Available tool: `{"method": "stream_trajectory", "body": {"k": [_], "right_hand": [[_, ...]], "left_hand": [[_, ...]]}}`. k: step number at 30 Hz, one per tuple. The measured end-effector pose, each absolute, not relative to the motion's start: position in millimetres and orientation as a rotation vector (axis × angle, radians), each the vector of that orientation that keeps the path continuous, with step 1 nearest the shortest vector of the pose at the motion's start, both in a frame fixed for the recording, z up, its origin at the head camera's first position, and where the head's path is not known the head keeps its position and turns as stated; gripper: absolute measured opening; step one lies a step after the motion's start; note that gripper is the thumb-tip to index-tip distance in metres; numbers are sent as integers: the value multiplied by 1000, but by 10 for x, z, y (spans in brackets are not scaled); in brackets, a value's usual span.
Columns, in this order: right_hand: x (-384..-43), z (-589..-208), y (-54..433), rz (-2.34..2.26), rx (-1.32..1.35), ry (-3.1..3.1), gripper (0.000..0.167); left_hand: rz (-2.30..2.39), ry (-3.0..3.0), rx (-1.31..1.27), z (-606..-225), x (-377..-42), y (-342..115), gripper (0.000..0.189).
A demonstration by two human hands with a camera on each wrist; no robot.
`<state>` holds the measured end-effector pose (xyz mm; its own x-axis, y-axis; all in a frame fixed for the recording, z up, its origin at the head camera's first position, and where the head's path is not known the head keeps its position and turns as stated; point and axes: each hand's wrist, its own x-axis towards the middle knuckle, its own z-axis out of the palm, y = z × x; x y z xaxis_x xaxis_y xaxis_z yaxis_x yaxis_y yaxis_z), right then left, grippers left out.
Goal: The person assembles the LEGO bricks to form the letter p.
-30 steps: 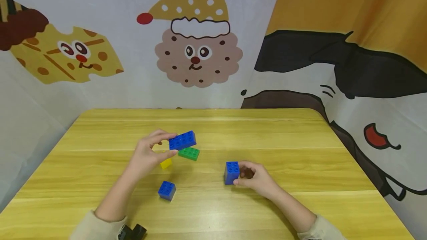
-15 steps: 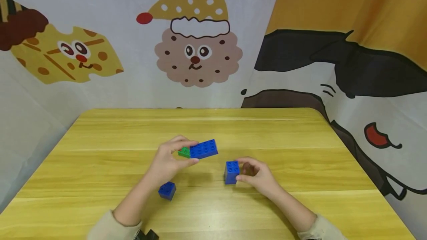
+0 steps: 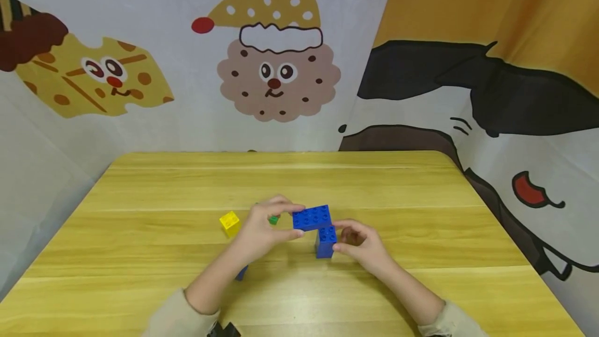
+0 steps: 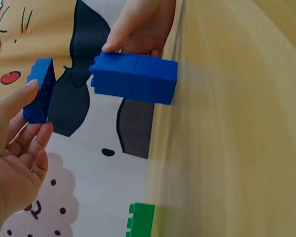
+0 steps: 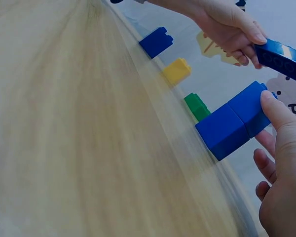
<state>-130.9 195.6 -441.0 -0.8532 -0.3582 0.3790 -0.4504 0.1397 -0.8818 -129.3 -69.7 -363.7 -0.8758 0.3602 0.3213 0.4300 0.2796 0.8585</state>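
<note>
L hand [image 3: 260, 228] moved rt, pinching long blue brick [image 3: 312, 217] | R hand [image 3: 367, 248] grips blue stack [image 3: 325, 247] | both well inside tbl [image 3: 421, 207] side edges

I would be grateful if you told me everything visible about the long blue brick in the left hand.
The long blue brick is a glossy, plastic-looking rectangular block with two rows of four round studs on top; its underside is hollow, with round tubes inside. The left hand pinches it near one end between thumb and fingers, and nothing else visibly touches it. It is held studs up above the wooden table, close to the blue stack, with a gap between them in the left wrist view.
</note>
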Motion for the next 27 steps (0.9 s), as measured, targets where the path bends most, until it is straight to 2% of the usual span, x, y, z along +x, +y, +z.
{"method": "stream_trajectory", "body": {"k": [14, 27], "right_hand": [[-1292, -4386, 1967, 1882, 820, -2315, 35], [-1308, -4412, 1968, 1935, 813, -2318, 35]], "left_hand": [[-1720, -2467, -970, -3755, -1383, -435, 39], [-1734, -2454, -1011, -3827, -1423, -327, 39]]}}
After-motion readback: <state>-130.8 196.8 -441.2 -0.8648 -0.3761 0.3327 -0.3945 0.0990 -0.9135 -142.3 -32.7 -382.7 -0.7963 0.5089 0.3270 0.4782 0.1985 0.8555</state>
